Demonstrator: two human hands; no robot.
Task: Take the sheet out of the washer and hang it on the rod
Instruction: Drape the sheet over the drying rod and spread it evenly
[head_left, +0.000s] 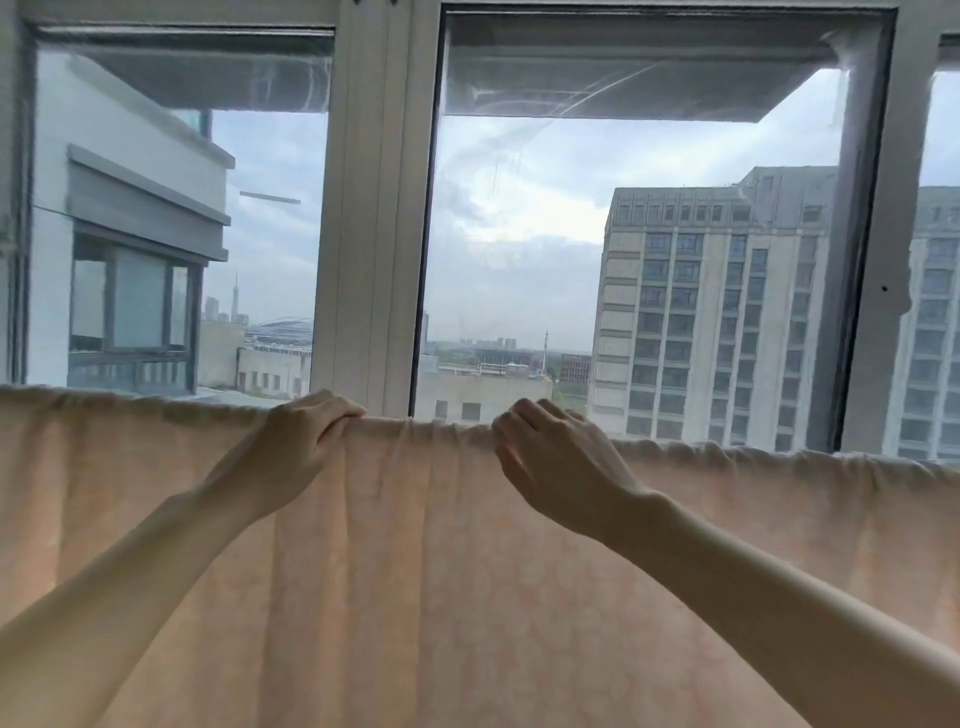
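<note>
The sheet (441, 571) hangs draped over the rod, pale peach with a faint pattern. Its folded top edge runs across the whole view, a little higher at the left and sagging toward the right. The rod itself is hidden under the fold. Below the edge the cloth falls in long soft pleats, and it is gathered into small wrinkles along the top between the two hands.

The left hand (306, 441) grasps the top of the sheet near the middle of the rod, with its fingers curled over the fold and the thumb on the near side. The right hand (556, 457) is just to its right, back toward the camera and fingers bent. The fingertips touch the bunched edge, but whether they pinch the cloth cannot be told. Both bare forearms reach up from the lower corners and cross in front of the hanging sheet.

Behind the rod stands a window with a wide white frame (374, 208) between its panes, the glass streaked near the top. Through it show a cloudy sky, a tall grey building (717, 312) on the right, a nearer white one (130, 208) on the left, and low rooftops far off between them.
</note>
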